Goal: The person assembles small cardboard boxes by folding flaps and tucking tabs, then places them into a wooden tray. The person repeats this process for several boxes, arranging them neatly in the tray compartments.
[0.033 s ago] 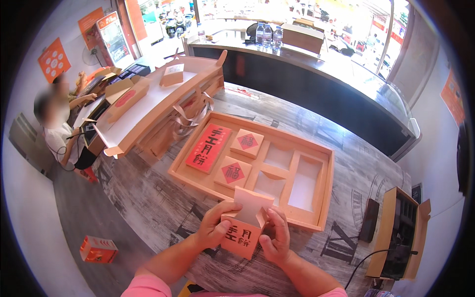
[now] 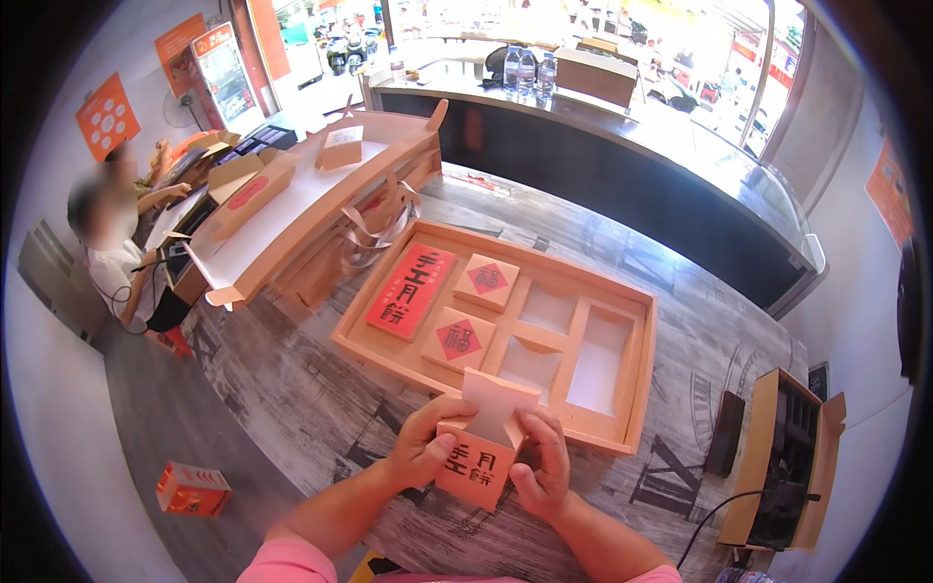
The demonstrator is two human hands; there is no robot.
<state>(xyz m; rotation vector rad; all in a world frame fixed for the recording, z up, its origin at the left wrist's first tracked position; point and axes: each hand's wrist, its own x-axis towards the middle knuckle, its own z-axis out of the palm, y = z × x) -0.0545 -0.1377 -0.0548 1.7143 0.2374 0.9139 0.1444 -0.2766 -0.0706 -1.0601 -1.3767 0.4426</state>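
Beyond both hands, the wooden tray (image 2: 637, 374) lies on the counter (image 2: 292, 389), nothing having shifted: two square compartments and one long one remain unfilled. Between left hand (image 2: 425, 449) and right hand (image 2: 542, 466), the small carton (image 2: 481, 457) stays clamped, flap raised.

Strong daylight is entering through the windows (image 2: 603, 29) at the top, overexposing that area and glaring off the counter top (image 2: 680, 136). The table (image 2: 292, 389) is receiving even, soft light with faint shadows. Fisheye distortion is bending straight edges; a black vignette is ringing the frame.
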